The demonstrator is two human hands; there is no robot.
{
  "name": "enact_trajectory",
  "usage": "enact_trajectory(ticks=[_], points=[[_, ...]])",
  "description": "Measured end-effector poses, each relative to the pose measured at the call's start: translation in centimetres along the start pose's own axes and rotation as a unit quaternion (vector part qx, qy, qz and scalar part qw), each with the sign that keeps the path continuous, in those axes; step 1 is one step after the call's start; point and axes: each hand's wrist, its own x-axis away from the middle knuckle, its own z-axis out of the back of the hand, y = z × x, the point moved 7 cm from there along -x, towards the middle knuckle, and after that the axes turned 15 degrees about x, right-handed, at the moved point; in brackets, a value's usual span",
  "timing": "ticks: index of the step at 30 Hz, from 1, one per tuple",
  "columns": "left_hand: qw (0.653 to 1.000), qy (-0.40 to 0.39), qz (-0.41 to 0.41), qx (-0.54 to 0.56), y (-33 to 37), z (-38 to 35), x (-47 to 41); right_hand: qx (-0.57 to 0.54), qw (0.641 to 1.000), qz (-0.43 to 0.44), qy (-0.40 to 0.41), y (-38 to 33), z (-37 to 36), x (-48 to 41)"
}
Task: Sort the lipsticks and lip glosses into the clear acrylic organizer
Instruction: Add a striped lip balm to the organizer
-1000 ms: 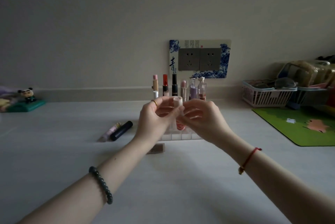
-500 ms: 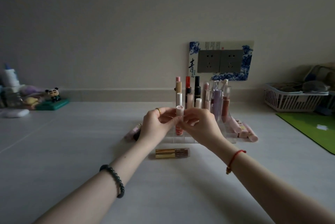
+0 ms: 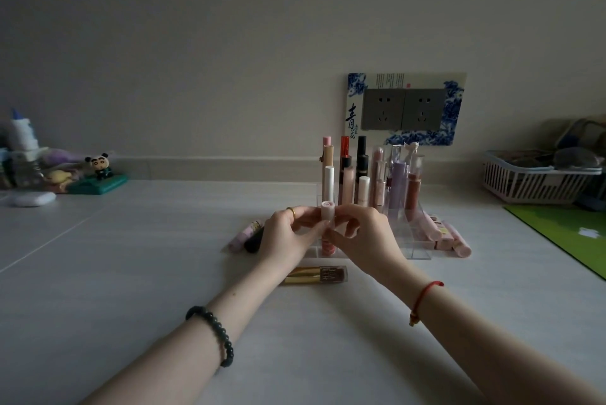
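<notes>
A lip gloss [image 3: 328, 212] with a pale pink cap and reddish lower tube stands upright at the front of the clear acrylic organizer [image 3: 414, 250]. My left hand [image 3: 288, 234] and my right hand [image 3: 364, 234] both pinch its cap from either side. Several lipsticks and glosses [image 3: 362, 168] stand in the organizer's back rows. A gold and brown lipstick [image 3: 316, 275] lies flat in front of my hands. A pink tube [image 3: 244, 236] and a black tube [image 3: 255, 240] lie left of the organizer; pink tubes [image 3: 442, 232] lie to its right.
White tabletop [image 3: 131, 273] runs to a wall with a socket plate [image 3: 405, 108]. A panda figure on a green base [image 3: 100, 175] and a white bottle [image 3: 21, 136] sit far left. A white basket [image 3: 531, 181] and green mat [image 3: 570, 234] are at right.
The view has swung left, so the organizer and my hands sit further right in frame. Both hands keep pinching the same gloss, which stays low at the organizer's front.
</notes>
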Motion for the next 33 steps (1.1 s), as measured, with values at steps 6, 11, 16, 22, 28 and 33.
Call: enact_trajectory(ticks=[6, 11, 16, 22, 28, 33], points=[[1.000, 0.003, 0.004, -0.013, -0.3, 0.0, 0.1, 0.003, 1.000, -0.004, -0.001, 0.2, 0.1, 0.1], [1.000, 0.007, -0.001, -0.017, -0.4, 0.2, 0.1, 0.008, 1.000, 0.003, 0.008, 0.1, 0.8, 0.3], [1.000, 0.015, -0.013, 0.005, 0.3, 0.6, 0.2, 0.004, 1.000, 0.006, 0.023, 0.2, 2.9, 0.4], [0.994, 0.035, -0.087, 0.056, 4.6, 0.8, 0.8, -0.047, 0.995, -0.010, 0.083, 2.2, 8.8, 0.0], [0.982, -0.112, -0.154, 0.005, 8.2, -6.0, 2.9, -0.039, 0.988, -0.082, 0.125, 8.7, 13.1, 0.2], [0.956, -0.226, -0.164, -0.092, 7.4, -13.3, 3.9, 0.003, 0.990, -0.119, 0.077, 13.6, 12.4, 0.4]])
